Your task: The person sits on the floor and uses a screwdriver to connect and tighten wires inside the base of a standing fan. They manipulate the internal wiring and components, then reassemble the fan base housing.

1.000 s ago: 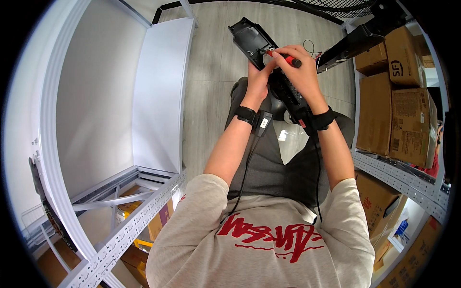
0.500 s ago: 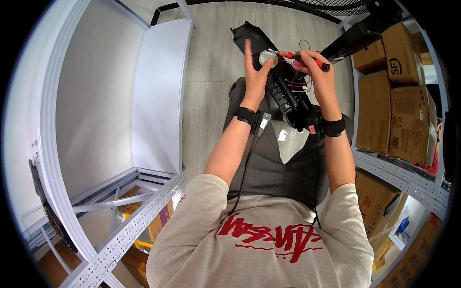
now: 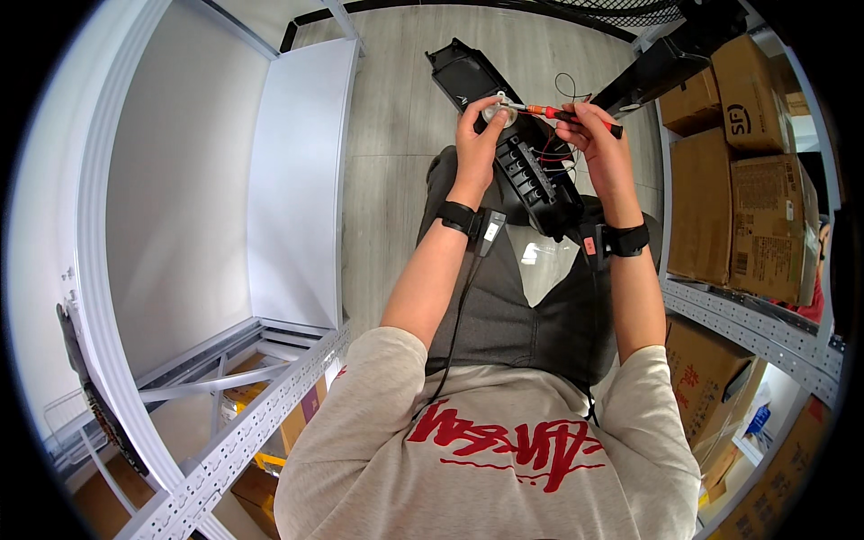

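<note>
Screwdriver (image 3: 547,112) gripped by the right hand (image 3: 605,151), its fingers wrapped closed around the handle, and the black casing (image 3: 472,74) is being crossed from its right side. Long axes are set at odds: the casing is slanted from far left to near right, while the tool is laid almost sideways over it, handle end out beyond the casing's right edge. Its tip is brought right up to the round disc (image 3: 510,118), seen over the middle of the casing. By the left hand (image 3: 477,148) the disc is met from the casing's left; that is the nearer hand, with the right stationed past the opposite edge. Left thumb and forefinger are bent to a small gap at the disc's rim, yet whether it is pinched or merely steadied cannot be told.

Nearer the body on the casing, a row of dark knobs (image 3: 529,173) is shown, with thin wires (image 3: 558,160) strung along its right. Plenty is concealed: the tip's exact seat is lost in glare, part of the disc is covered by fingers, and whatever the casing is supported by is hidden beneath it.
</note>
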The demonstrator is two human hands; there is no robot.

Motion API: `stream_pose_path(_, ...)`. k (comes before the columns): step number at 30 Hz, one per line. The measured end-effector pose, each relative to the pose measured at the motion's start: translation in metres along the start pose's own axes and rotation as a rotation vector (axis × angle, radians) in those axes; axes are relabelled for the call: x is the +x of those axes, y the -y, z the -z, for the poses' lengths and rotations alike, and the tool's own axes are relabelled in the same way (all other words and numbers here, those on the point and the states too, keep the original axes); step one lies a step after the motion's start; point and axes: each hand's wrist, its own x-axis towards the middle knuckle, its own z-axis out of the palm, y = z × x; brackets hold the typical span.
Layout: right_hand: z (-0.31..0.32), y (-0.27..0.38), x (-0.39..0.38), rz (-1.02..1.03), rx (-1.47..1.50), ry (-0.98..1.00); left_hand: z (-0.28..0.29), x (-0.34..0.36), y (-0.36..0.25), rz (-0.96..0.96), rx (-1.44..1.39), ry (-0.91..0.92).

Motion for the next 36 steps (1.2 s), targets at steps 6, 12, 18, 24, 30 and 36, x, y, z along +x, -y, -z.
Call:
stream_pose_path(6,0.0,-0.003,0.0,-0.015,0.023,0.005,-0.001,-0.001,-0.004,-0.035,0.053,0.011)
stream_pose_path(12,0.003,-0.005,-0.002,-0.015,0.011,-0.014,-0.003,-0.003,-0.006,0.0,0.009,0.015)
stream_pose_path(18,-0.001,-0.002,-0.003,-0.002,0.001,-0.025,0.0,-0.002,-0.003,0.017,-0.038,0.032)
stream_pose_path(24,-0.001,-0.001,-0.004,0.008,-0.012,-0.04,-0.002,-0.003,-0.004,0.003,-0.03,0.028)
stream_pose_path(30,-0.002,0.003,-0.007,0.063,-0.07,-0.064,-0.001,-0.001,-0.001,-0.004,-0.03,0.021)
stream_pose_path(36,-0.014,0.011,-0.009,0.072,-0.179,-0.024,0.002,0.0,0.004,-0.005,-0.009,0.027)
